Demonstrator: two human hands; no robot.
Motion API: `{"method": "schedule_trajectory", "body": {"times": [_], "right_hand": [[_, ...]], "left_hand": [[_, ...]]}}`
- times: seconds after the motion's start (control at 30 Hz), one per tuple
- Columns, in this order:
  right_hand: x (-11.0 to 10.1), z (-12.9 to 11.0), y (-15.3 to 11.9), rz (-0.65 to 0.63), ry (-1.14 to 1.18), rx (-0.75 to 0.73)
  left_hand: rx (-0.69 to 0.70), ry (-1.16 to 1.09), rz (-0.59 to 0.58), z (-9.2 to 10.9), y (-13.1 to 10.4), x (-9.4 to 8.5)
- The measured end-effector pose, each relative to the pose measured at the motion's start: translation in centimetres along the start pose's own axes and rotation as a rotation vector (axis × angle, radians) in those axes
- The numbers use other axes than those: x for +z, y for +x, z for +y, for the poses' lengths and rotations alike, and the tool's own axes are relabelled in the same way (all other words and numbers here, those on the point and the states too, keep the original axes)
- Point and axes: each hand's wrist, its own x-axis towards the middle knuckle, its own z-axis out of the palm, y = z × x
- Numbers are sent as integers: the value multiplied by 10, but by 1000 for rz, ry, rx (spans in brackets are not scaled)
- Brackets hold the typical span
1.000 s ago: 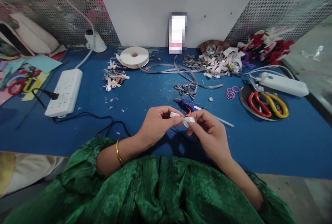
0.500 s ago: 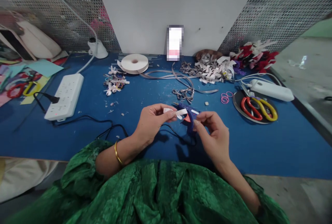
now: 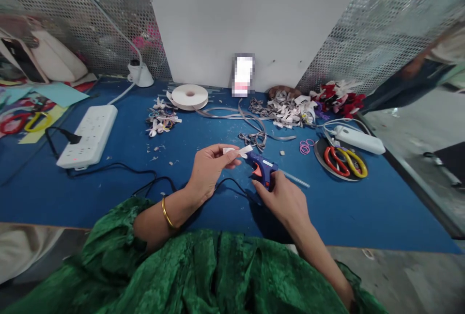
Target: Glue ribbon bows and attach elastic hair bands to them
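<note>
My left hand (image 3: 209,171) pinches a small white ribbon bow (image 3: 245,150) between thumb and fingers. Part of the ribbon is hidden behind the fingertips. Just right of the bow is a blue glue gun (image 3: 265,167) with an orange trigger, its front end close to the bow. A clear glue stick (image 3: 296,180) sticks out of the gun's back toward the right. My right hand (image 3: 285,197) is closed around the lower handle, thumb on the left side and fingers on the right.
A white power strip (image 3: 89,134) and black cord lie left. Behind are a ribbon roll (image 3: 189,96), small bows (image 3: 162,117), grey ribbon loops (image 3: 254,139) and a ribbon pile (image 3: 290,110). Pink bands (image 3: 306,147) and red-and-yellow-handled scissors (image 3: 336,164) lie right.
My right hand has moved down onto the glue gun's handle and closed around it. My left hand still holds the bow. The camera view has shifted slightly, and a person's leg shows at the right.
</note>
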Motion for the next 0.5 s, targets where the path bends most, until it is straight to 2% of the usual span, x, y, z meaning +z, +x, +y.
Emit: {"method": "schedule_trajectory", "body": {"times": [0.13,0.27,0.5], "right_hand": [[-3,-5,11,-6,-2,9],[-4,1,18,9,117,46],[1,31,17,15,648,108]], "left_hand": [[8,-14,18,3,-1,1],[29,-30,46,5,-1,0],[99,-65,122,7,3,-4]]}}
